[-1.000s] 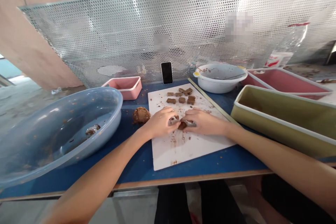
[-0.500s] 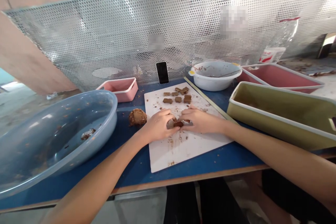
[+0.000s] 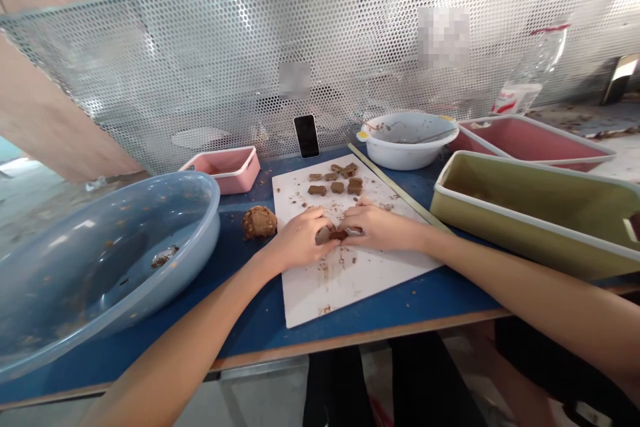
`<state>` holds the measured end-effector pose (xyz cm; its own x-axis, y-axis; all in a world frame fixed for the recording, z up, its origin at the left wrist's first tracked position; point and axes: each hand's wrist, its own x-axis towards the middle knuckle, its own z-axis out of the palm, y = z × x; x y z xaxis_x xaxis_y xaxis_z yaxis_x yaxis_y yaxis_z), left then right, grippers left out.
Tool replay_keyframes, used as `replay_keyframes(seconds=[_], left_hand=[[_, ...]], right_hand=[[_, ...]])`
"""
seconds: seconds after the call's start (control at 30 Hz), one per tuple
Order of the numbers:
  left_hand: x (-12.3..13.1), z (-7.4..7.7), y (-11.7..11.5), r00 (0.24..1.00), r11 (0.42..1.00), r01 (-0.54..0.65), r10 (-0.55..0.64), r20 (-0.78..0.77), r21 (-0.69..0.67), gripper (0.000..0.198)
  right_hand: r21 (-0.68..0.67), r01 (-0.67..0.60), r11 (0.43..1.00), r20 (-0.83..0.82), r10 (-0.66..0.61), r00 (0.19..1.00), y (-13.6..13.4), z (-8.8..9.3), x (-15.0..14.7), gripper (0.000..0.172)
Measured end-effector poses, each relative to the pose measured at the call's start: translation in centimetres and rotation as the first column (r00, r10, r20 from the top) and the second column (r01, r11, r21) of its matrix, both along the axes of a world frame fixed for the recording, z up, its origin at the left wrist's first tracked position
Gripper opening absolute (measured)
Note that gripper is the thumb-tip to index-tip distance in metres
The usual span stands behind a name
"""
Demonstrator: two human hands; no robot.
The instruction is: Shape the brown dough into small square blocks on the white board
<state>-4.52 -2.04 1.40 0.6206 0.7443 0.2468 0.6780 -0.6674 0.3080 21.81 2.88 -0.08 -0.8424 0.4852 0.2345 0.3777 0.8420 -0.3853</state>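
Note:
My left hand (image 3: 306, 237) and my right hand (image 3: 376, 227) meet over a white board (image 3: 313, 297). Both are closed on a small brown piece of clay (image 3: 339, 235), which shows only partly between the fingertips. Just beyond the hands, several short brown clay pieces (image 3: 337, 187) lie in rough rows on the board, with crumbs scattered around them. A larger rough lump of clay (image 3: 259, 222) sits on the blue table beside the board, close to my left wrist.
A big blue basin (image 3: 200, 213) stands at left, with a small pink tray (image 3: 235, 181) behind it. To the right are a white basin (image 3: 407, 159), a pink bin (image 3: 545, 140) and an olive trough (image 3: 520, 227). A phone (image 3: 307, 136) leans against the perforated metal screen (image 3: 225, 67). A pale strip (image 3: 395, 183) lies along the board.
The camera view has shifted slightly. Both hands stay in the same place on the clay piece, with hardly any change in the fingers.

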Motion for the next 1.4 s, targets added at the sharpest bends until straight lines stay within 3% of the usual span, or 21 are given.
replay_keyframes(seconds=[0.23, 0.4, 0.87, 1.4], left_hand=[[0.1, 0.2, -0.1, 1.000, 1.000, -0.017, 0.017, -0.014, 0.009, 0.018], [0.5, 0.1, -0.3, 1.000, 1.000, -0.012, 0.012, -0.006, 0.025, 0.025], [0.6, -1.1, 0.2, 0.999, 0.999, 0.002, 0.000, 0.049, -0.046, 0.020], [1.1, -0.5, 0.1, 0.998, 0.997, -0.014, 0.019, 0.066, -0.082, 0.019]], right_hand=[[0.040, -0.028, 0.999, -0.002, 0.028, 1.000, 0.7, 0.3, 0.8, 0.031], [0.050, -0.029, 0.998, -0.039, 0.031, 0.999, 0.4, 0.2, 0.7, 0.027], [0.090, -0.054, 0.994, -0.014, 0.055, 0.998, 0.5, -0.2, 0.7, 0.022], [0.085, -0.066, 0.994, -0.009, 0.067, 0.998, 0.2, 0.4, 0.8, 0.027]])
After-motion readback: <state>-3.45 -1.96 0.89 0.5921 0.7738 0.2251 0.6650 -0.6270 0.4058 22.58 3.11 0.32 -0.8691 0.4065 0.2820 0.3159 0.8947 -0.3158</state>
